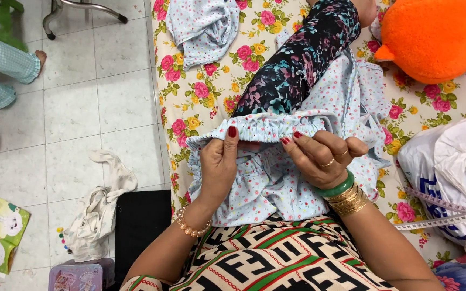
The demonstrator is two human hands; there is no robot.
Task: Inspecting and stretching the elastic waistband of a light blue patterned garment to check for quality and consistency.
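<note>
Nearest the camera, the left hand (218, 164) and right hand (319, 156) each pinch shut on the gathered elastic waistband (265, 128) of pale blue dotted shorts (276, 186) lying across the lap, drawn partway over a dark floral-sleeved limb (297, 62). Beyond, a white plastic bag (449, 167) with blue print lies right, another pale garment (203, 27) farther up the flowered sheet (190, 91).

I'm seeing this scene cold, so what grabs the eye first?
At centre, the left hand and right hand pinch the gathered elastic waistband of a pale blue dotted garment. It lies on a flowered bedsheet. A bright orange plush toy sits at top right.
</note>
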